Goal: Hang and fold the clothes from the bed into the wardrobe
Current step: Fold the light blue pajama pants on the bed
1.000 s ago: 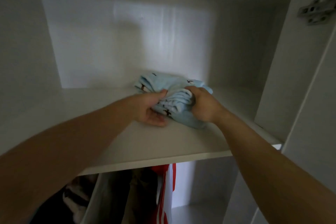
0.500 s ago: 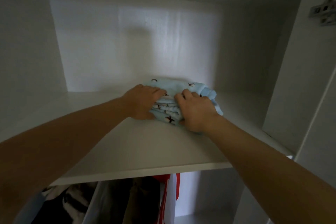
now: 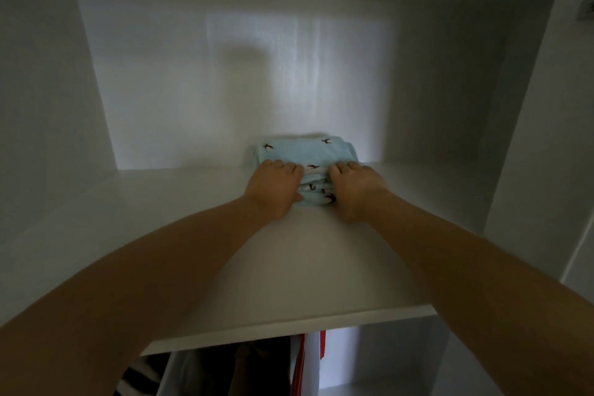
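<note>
Where white shelf (image 3: pixel 160 235) bears blue garment (image 3: pixel 305 151), dim wardrobe (image 3: pixel 48 90), hanging clothes (image 3: pixel 257 366) below

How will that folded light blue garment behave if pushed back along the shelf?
Probably floppy: the folded light blue garment shows loose stacked layers, so it may bunch rather than slide as one. It likely glides on the smooth white shelf. The left hand and right hand gripping its front should steady it.
</note>
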A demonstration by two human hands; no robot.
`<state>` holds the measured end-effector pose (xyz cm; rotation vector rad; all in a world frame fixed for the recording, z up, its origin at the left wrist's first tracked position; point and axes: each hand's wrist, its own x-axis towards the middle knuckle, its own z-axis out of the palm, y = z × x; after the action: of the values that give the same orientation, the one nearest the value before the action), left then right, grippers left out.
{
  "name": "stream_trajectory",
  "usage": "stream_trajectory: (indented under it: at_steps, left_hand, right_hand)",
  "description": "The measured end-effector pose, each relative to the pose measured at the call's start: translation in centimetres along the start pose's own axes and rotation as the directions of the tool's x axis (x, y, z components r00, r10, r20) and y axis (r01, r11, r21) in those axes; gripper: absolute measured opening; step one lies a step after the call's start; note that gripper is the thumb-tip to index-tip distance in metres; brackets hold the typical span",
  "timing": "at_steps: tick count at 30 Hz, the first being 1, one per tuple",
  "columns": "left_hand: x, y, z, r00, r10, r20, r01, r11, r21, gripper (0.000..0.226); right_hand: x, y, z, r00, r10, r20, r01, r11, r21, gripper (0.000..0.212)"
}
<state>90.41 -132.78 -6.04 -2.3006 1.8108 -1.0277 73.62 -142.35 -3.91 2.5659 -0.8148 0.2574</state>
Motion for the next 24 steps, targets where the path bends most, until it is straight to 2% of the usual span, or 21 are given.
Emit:
stream_trajectory:
  at_steps: [8, 14, 21, 24]
  left_hand:
    - [2.3, -0.7, 2.2, 0.999, -0.041, 0.028, 0.04, 0.999, 0.037, 0.059]
    - [3.9, -1.3, 3.2, 0.996, -0.065, 0.06, 0.063, 0.998, 0.03, 0.057]
    - [4.4, -1.1, 4.0, 0.992, -0.099, 0.077, 0.096, 0.995, 0.042, 0.052]
    - [4.2, -0.9, 3.5, 0.991, -0.088, 0.099, 0.085, 0.996, 0.032, 0.057]
  right_hand:
    - [3.5, -0.7, 1.8, 0.997, 0.079, 0.02, -0.081, 0.99, 0.112, 0.044]
    - [5.9, -1.0, 3.4, 0.994, 0.103, 0.033, -0.108, 0.971, 0.213, 0.049]
    - [6.6, -1.0, 4.1, 0.992, 0.122, 0.023, -0.124, 0.96, 0.252, 0.048]
    - [6.2, -0.6, 3.4, 0.992, 0.107, 0.059, -0.119, 0.961, 0.251, 0.052]
